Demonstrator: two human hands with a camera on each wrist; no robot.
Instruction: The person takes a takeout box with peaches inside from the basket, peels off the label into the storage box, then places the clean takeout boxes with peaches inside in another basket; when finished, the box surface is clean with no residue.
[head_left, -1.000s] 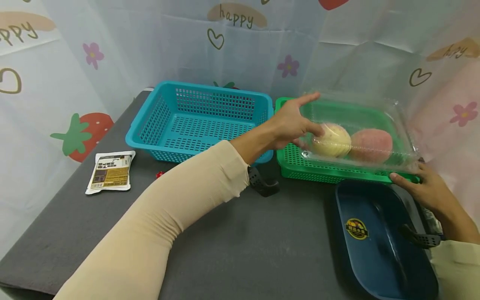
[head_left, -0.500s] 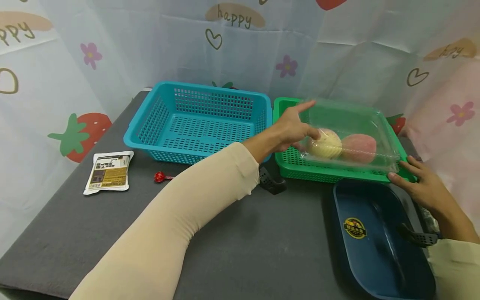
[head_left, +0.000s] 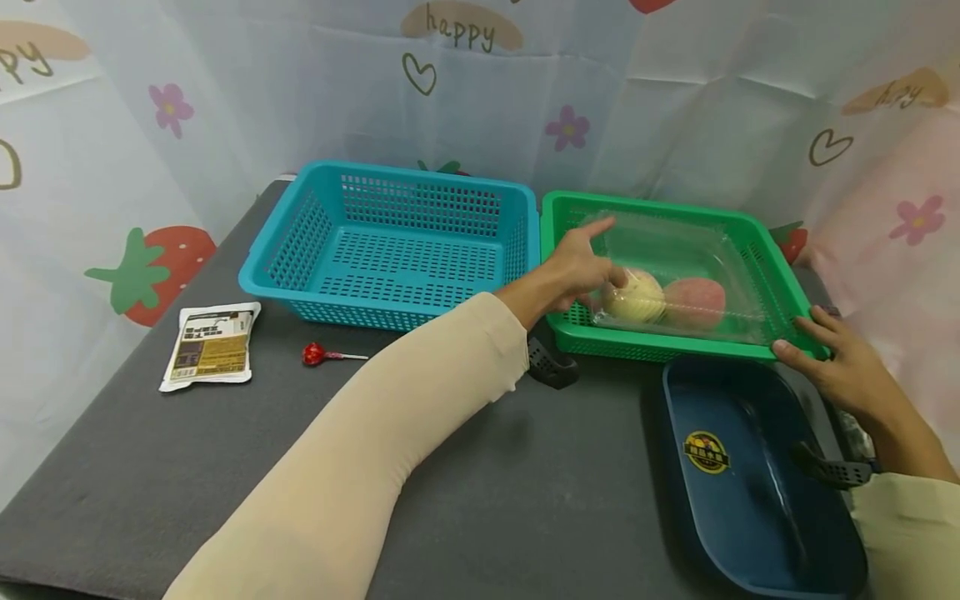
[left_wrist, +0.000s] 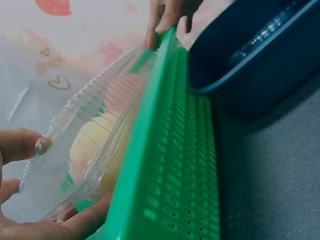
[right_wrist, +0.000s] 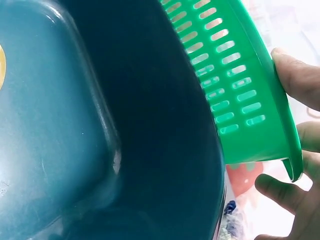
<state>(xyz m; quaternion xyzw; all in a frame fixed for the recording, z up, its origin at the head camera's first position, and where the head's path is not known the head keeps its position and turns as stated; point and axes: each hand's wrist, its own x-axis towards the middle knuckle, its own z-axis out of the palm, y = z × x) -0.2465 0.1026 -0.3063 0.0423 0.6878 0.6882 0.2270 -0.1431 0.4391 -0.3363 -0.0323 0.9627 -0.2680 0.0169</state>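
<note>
My left hand (head_left: 581, 265) holds the left end of a clear plastic clamshell box (head_left: 675, 237), thumb and fingers on opposite sides of it. Through the lid show a pale yellow round item (head_left: 633, 296) and a pink one (head_left: 696, 302), side by side. The box lies within the green basket (head_left: 660, 205), tilted in the left wrist view, where fingers show at its edge (left_wrist: 55, 165). At the basket's front right corner, my right hand (head_left: 851, 362) grips the rim; in the right wrist view its thumb (right_wrist: 295, 77) lies against the green wall.
A blue basket (head_left: 420, 312) stands left of the green one. In front of the green basket is a dark blue tub (head_left: 750, 500). A packet (head_left: 212, 346) and a red lollipop (head_left: 313, 354) lie on the grey table (head_left: 510, 500). A printed curtain (head_left: 300, 83) hangs behind.
The left hand has lowered the clear box into the green basket and moved it left. The lollipop has come out from behind the left sleeve. The right hand stays at the basket corner.
</note>
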